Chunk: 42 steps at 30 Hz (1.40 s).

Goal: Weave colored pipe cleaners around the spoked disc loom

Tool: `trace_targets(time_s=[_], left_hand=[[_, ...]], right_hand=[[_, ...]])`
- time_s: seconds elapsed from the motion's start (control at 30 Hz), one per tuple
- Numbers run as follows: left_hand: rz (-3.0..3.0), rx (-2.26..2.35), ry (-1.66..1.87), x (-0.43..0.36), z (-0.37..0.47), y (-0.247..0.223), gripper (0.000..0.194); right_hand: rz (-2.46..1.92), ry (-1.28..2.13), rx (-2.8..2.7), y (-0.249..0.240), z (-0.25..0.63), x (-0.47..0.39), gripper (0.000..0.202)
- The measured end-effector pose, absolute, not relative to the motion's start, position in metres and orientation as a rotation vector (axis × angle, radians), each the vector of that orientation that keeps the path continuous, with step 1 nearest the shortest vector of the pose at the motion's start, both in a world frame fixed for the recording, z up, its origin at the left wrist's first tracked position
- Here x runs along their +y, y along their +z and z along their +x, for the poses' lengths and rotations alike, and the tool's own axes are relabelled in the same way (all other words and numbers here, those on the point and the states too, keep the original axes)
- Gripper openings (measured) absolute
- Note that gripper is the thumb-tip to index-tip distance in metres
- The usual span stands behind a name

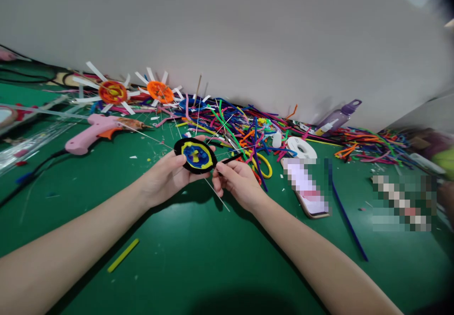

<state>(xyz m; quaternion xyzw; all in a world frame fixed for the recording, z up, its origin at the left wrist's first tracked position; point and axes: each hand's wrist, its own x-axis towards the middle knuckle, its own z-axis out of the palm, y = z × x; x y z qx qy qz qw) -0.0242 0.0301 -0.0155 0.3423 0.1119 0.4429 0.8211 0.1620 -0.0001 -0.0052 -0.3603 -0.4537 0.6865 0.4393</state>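
A round disc (196, 156) wound from pipe cleaners, with a black outer band, a yellow ring and a blue middle, is held up above the table. Thin pale spokes stick out from it on several sides. My left hand (163, 177) grips its left side, thumb on the front and fingers behind. At the disc's right edge, my right hand (239, 181) pinches a black pipe cleaner (231, 158), whose free end points up to the right. Part of that strand is hidden by the fingers.
A pink glue gun (91, 134) lies left. Two orange discs with white strips (112, 92) lean behind. Loose pipe cleaners (227, 116) are heaped along the wall. Scissors with yellow handles (263, 164), a white spool (301, 149), a phone (308, 189) and a purple bottle (336, 118) are right.
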Motion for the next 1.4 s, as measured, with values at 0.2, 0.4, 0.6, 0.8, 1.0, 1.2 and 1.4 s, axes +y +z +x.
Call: trace_targets(time_s=[0.2,0.4,0.6,0.8,1.0,1.2,1.4], left_hand=[[0.683,0.276,0.907,0.032,-0.025,-0.018,0.045],[0.701,0.299,0.904,0.033,-0.025,-0.017,0.036],[0.694,0.273,0.887,0.033,-0.025,-0.019,0.037],[0.670,0.274,0.880,0.032,-0.025,-0.018,0.036],[0.665,0.277,0.939,0.034,-0.025,-0.014,0.037],[0.654,0.280,0.969,0.035,-0.026,-0.017,0.045],[0.705,0.199,0.968,0.032,-0.025,-0.016,0.050]], right_hand=[[-0.943,1.549,-1.315,-0.009,0.164,0.000,0.037],[-1.052,1.170,-1.532,-0.010,0.165,-0.007,0.028],[-1.096,0.432,-1.993,-0.013,0.170,-0.011,0.026],[-1.239,0.153,-2.063,-0.005,0.166,-0.017,0.030],[-1.288,1.116,-1.474,0.000,0.162,-0.009,0.035],[-1.045,1.798,-0.869,-0.002,0.166,0.006,0.027],[-0.866,2.088,-0.742,-0.004,0.169,0.005,0.029]])
